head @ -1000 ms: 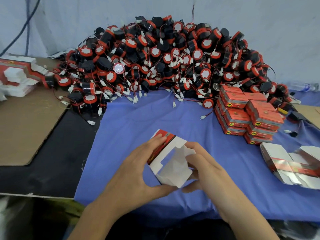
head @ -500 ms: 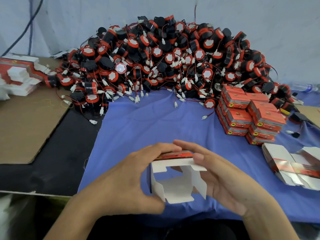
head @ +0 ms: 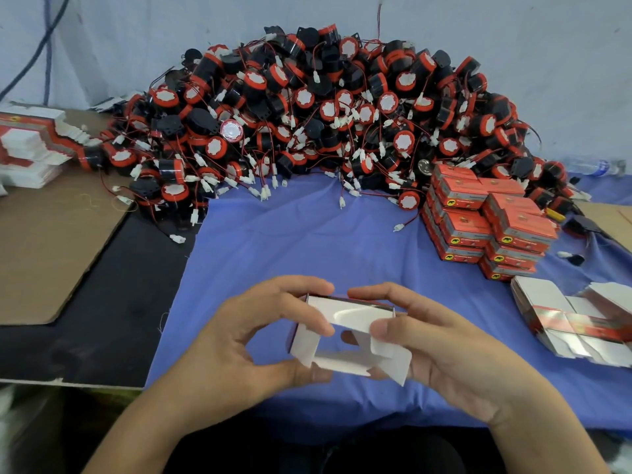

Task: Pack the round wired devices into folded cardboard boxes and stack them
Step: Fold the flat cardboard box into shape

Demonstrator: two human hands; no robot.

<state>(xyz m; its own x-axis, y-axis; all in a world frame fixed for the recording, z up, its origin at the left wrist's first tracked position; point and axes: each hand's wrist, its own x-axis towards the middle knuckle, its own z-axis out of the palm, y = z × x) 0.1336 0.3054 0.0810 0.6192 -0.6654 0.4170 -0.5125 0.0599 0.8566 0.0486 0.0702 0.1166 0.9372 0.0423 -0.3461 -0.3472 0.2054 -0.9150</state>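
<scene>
The cardboard box (head: 352, 314) in the fingers (head: 290, 285) is plain white inside, with a dark red outer edge. The cloth (head: 307, 241) under the fingers is solid violet-blue. Beyond the fingers, the round wired devices (head: 304, 97) are black with red rings, white faces, red wires and white plugs. Right of the fingers, the stacked boxes (head: 468, 227) are red-orange with grey side bands and yellow ovals. Left of the fingers, the desk (head: 102, 319) is black, the cardboard sheet (head: 51, 241) brown.

Flat box blanks (head: 578, 323) right of the device heap (head: 325, 114) running off the frame edge, blank stack (head: 30, 145) left of the heap being cropped likewise, print on packed boxes (head: 478, 217) reading too small, lower devices lying buried.
</scene>
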